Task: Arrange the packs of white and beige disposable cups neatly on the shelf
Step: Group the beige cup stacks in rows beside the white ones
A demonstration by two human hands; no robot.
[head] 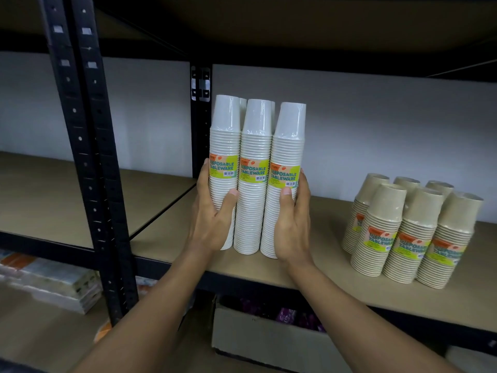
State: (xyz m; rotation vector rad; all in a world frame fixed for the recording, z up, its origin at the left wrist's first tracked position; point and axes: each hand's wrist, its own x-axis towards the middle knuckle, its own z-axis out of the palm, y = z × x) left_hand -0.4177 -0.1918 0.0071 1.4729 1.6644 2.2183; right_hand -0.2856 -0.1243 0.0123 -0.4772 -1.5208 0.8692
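Note:
Three tall packs of white cups [254,184] stand upright side by side on the brown shelf [317,238], each with a green and orange label; tops of more white packs show behind them. My left hand [212,219] presses the left pack and my right hand [293,224] presses the right pack, squeezing the row between them. Several shorter packs of beige cups [408,232] stand in a cluster at the shelf's right, apart from my hands.
A black slotted upright post [88,157] stands to the left, with another shelf bay [40,200] beyond it. A second post [200,117] rises behind the white packs. Below the shelf sit a cardboard box [269,337] and flat wrapped packs [51,284].

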